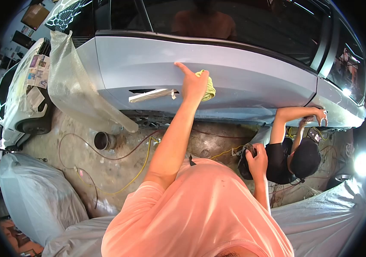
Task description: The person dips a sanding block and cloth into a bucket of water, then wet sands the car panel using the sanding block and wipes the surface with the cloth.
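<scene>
Close to the pink shirt, the person's right hand curls round a dark object, unclear in detail. Further out, the left hand bunches a green cloth against the pale car door, index finger extended. An open can sits on the floor, dark inside; beyond, newspaper print is too small to read.

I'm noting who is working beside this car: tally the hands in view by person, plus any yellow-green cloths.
Camera wearer's hands: 2 (left hand, right hand)
Co-worker's hands: 2
Yellow-green cloth, held in the wearer's left hand: 1
Total: 5
</scene>
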{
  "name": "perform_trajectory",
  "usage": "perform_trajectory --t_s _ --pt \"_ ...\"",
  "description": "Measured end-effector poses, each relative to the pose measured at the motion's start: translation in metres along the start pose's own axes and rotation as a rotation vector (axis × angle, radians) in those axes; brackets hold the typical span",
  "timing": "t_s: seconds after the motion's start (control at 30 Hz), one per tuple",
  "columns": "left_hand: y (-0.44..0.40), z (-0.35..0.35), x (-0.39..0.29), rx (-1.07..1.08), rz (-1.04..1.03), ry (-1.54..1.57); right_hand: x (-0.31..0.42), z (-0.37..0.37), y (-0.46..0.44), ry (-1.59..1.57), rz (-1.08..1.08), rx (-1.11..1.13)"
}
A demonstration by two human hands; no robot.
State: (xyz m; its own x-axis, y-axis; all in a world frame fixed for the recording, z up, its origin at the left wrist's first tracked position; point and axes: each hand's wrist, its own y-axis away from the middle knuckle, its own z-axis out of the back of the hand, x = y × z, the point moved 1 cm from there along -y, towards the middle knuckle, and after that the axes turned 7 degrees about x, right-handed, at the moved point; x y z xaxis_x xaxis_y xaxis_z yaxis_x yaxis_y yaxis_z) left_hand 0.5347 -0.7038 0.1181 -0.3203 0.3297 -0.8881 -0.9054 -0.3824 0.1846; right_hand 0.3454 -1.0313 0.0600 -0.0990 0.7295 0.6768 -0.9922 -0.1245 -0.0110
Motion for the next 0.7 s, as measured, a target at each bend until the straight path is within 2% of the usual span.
perform_trajectory --t_s 0.7 --pt "0.005 -0.028 -0.009 0.060 0.029 -0.064 -0.017 0.004 -0.004 -0.010 0.010 -0.004"
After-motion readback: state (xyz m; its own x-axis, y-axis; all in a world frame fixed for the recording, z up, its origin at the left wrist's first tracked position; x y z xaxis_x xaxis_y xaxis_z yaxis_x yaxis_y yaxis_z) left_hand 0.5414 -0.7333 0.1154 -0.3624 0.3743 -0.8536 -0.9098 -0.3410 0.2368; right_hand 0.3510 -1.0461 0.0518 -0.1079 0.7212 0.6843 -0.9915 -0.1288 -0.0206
